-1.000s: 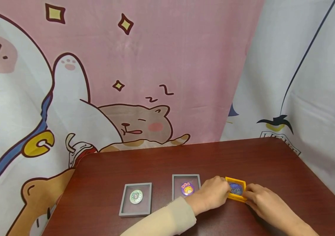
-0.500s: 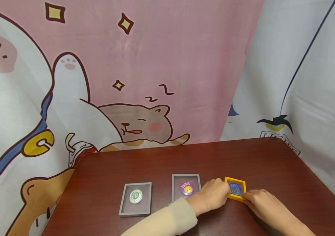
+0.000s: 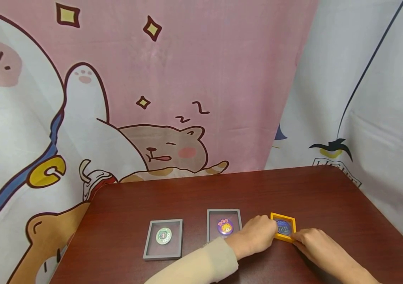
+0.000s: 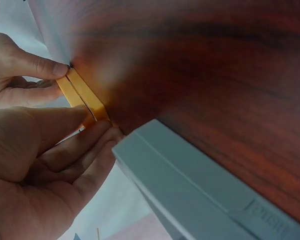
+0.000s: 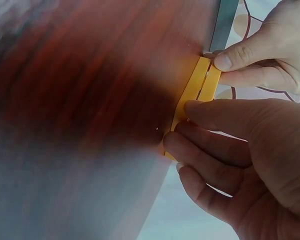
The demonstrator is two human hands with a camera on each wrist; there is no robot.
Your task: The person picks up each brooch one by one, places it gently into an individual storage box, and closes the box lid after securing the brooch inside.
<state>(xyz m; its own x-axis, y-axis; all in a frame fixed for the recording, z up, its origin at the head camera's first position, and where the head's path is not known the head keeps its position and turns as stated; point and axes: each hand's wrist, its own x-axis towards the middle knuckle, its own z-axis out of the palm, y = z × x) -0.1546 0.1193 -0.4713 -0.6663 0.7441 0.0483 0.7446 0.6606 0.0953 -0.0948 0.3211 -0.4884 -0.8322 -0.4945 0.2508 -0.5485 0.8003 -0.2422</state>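
A small yellow display frame (image 3: 283, 238) with a round blue badge (image 3: 283, 227) inside lies on the table's right half. My left hand (image 3: 259, 234) grips its left side, while my right hand (image 3: 316, 245) pinches the near right corner. Seen from the right wrist, the yellow frame (image 5: 195, 87) has two layers with a narrow gap along its side; thumb and fingers of the right hand (image 5: 240, 150) sit at this edge. The left wrist view shows the left hand (image 4: 45, 165) with thumb and fingers on the frame's other end (image 4: 90, 102).
Left of the hands is a grey frame (image 3: 223, 211) with a purple bear badge (image 3: 225, 227), partly covered by the left arm. Another grey frame (image 3: 146, 248) with a pale green badge (image 3: 164, 236) lies further left. A printed curtain (image 3: 251, 79) hangs behind the brown table (image 3: 187, 193).
My right hand has shifted slightly down along the yellow frame toward its near right corner, exposing more of the right side. The left hand stays almost in place.
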